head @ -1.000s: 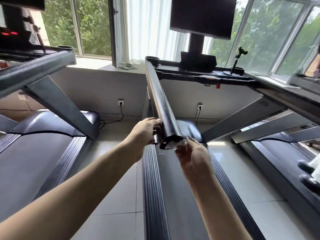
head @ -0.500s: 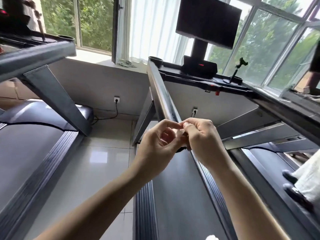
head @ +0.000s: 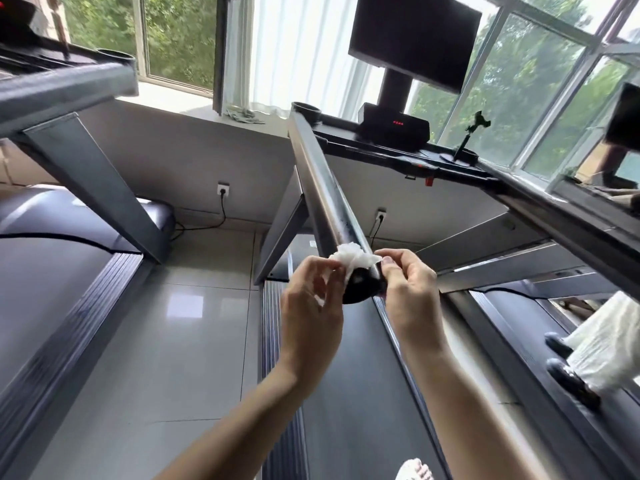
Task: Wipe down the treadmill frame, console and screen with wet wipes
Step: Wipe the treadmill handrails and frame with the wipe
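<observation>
Pinching wipe (head: 353,259) with both hands, left hand (head: 308,306) and right hand (head: 412,292), atop rail (head: 322,192) at its near end. Probably spreading it to wrap rail.

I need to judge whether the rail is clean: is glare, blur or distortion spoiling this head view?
Head view: backlight from the windows leaves the screen nearly black; a glare streak runs along the handrail above the wipe, masking its surface; the edges bend from the wide lens, and the neighbouring deck on the left is smeared.
</observation>
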